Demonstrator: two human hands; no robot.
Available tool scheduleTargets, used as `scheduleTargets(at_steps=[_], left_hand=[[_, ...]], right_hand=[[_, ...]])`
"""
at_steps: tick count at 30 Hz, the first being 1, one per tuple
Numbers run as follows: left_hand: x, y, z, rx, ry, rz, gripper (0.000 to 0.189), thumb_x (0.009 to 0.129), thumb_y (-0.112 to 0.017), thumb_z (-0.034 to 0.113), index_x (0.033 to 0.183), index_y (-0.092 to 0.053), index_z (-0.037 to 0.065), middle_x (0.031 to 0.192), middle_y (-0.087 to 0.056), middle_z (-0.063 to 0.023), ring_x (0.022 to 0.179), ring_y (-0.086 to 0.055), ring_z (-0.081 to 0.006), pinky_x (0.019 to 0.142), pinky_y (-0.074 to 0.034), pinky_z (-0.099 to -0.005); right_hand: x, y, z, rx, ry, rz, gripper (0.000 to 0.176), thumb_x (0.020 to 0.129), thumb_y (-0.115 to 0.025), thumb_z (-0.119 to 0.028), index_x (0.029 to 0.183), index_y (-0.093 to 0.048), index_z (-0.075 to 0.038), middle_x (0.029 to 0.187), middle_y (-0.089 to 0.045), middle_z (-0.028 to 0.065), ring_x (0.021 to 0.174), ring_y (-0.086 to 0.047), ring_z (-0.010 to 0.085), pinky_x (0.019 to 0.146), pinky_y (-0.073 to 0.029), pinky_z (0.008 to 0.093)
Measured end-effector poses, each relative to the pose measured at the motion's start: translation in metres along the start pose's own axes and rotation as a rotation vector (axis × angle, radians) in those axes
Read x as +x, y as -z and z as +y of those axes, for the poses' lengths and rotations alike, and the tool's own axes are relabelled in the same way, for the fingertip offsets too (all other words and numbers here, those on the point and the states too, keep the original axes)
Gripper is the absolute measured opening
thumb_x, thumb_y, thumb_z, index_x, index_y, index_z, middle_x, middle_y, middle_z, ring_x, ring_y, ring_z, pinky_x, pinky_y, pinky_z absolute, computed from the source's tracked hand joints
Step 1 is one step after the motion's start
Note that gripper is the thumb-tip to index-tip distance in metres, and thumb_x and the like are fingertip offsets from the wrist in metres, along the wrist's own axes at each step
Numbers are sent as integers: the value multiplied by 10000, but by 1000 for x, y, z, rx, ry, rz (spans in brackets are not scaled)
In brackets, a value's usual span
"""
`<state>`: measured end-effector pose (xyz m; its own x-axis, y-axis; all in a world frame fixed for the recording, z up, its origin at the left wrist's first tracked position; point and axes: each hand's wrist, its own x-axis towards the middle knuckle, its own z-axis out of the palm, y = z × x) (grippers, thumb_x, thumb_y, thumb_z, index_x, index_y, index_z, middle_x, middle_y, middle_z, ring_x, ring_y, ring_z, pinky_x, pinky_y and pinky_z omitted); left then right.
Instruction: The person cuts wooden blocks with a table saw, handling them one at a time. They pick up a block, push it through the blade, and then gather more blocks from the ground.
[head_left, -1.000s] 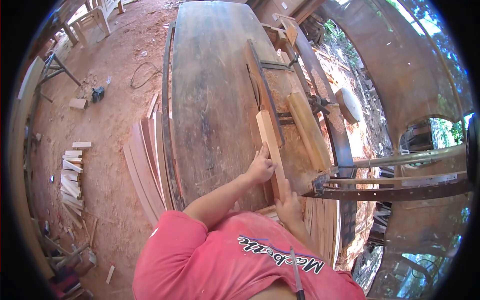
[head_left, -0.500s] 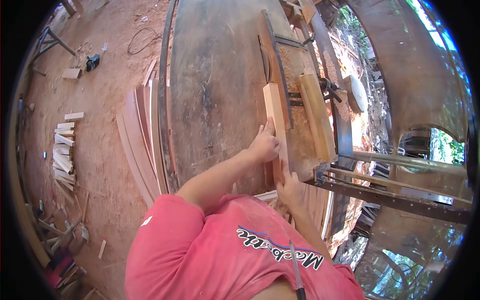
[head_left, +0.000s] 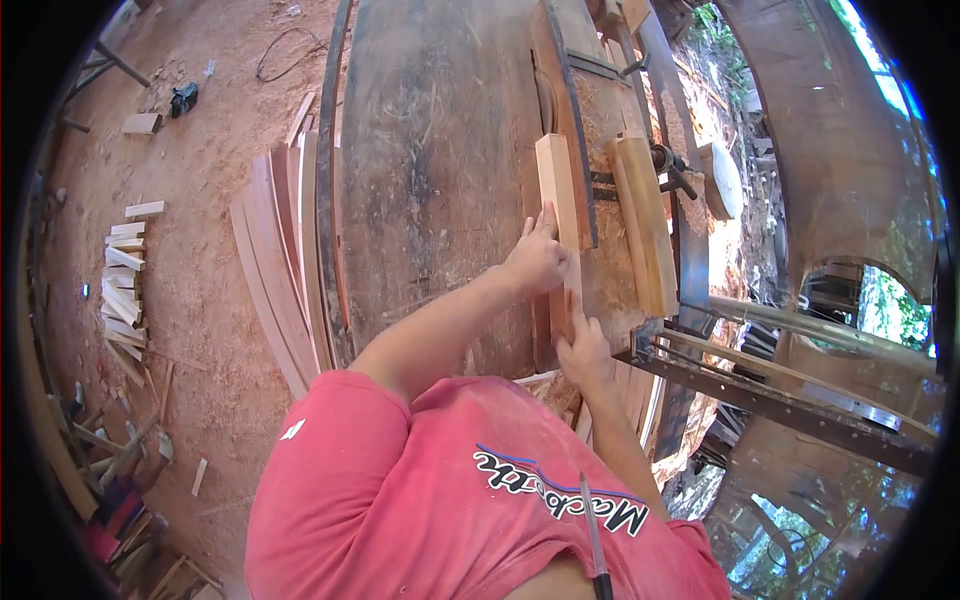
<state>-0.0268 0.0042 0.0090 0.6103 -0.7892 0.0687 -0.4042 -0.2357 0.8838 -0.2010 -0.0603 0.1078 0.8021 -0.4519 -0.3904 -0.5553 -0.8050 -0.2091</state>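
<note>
A long pale wooden strip lies on the worn saw table, along the inner side of the wooden fence. Its far end is right at the dark curved saw blade. My left hand grips the strip about midway, index finger stretched along its top. Close behind, at the near end, my right hand holds the strip with its fingers bent against it.
Right of the fence lies a thick wooden block, near a metal clamp. Long boards lean along the table's left edge. Short wood offcuts lie piled on the dusty floor. A thin pointed tool hangs at the pink shirt.
Both hands have moved a little forward with the strip, its far end now closer along the blade. The view has shifted slightly.
</note>
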Motion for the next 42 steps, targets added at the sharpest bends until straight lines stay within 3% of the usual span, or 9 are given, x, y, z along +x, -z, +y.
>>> scheduleTargets(at_steps=[8, 10, 19, 25, 27, 37, 42], left_hand=[[7, 4, -3, 9, -10, -7, 288, 857, -566, 194, 878, -754, -24, 1476, -169, -483, 1408, -234, -574, 1173, -204, -589], [8, 6, -2, 5, 11, -24, 304, 902, -570, 201, 861, -732, -53, 1462, -135, -500, 1442, -177, -520, 1173, -206, -592], [12, 8, -5, 23, -2, -30, 309, 903, -560, 206, 886, -739, -45, 1452, -137, -507, 1445, -164, -519, 1173, -196, -600], [13, 9, -6, 6, 7, -46, 310, 907, -547, 204, 898, -743, -35, 1464, -119, -498, 1452, -143, -514, 1174, -195, -597], [13, 10, -7, 2, -2, -48, 312, 908, -545, 205, 898, -743, -36, 1468, -119, -495, 1454, -140, -513, 1175, -195, -595], [14, 13, -6, 7, 15, -66, 337, 923, -548, 231, 938, -743, -43, 1497, -80, -474, 1456, -133, -518, 1182, -180, -588], [14, 23, -4, -58, 23, -97, 415, 943, -512, 281, 943, -732, -70, 1518, -76, -450, 1461, -113, -520, 1191, -151, -576]], right_hand=[[7, -1, 1, 0, 34, 15, 795, 884, -641, -268, 1568, -236, -262, 963, -544, 254, 873, -593, 477, 808, -493, 534], [8, 0, 0, -2, 25, 12, 792, 884, -640, -268, 1567, -238, -262, 965, -545, 253, 875, -594, 476, 811, -493, 532], [11, 4, -3, 5, 29, 14, 792, 878, -647, -275, 1563, -250, -260, 970, -548, 261, 896, -598, 477, 824, -494, 527], [-3, -4, 4, 17, 63, 19, 793, 891, -645, -290, 1566, -238, -204, 974, -575, 284, 895, -601, 486, 820, -492, 532], [-4, -12, 6, 90, 2, -6, 767, 908, -632, -238, 1559, -241, -131, 1106, -609, 305, 1024, -600, 481, 880, -478, 505], [-1, -8, -1, 110, 25, 11, 718, 921, -614, -226, 1541, -274, -101, 1156, -627, 295, 1077, -597, 473, 898, -481, 485], [0, 2, -4, 154, 5, 46, 682, 896, -642, -202, 1507, -365, -82, 1145, -646, 286, 1078, -633, 425, 915, -496, 435]])
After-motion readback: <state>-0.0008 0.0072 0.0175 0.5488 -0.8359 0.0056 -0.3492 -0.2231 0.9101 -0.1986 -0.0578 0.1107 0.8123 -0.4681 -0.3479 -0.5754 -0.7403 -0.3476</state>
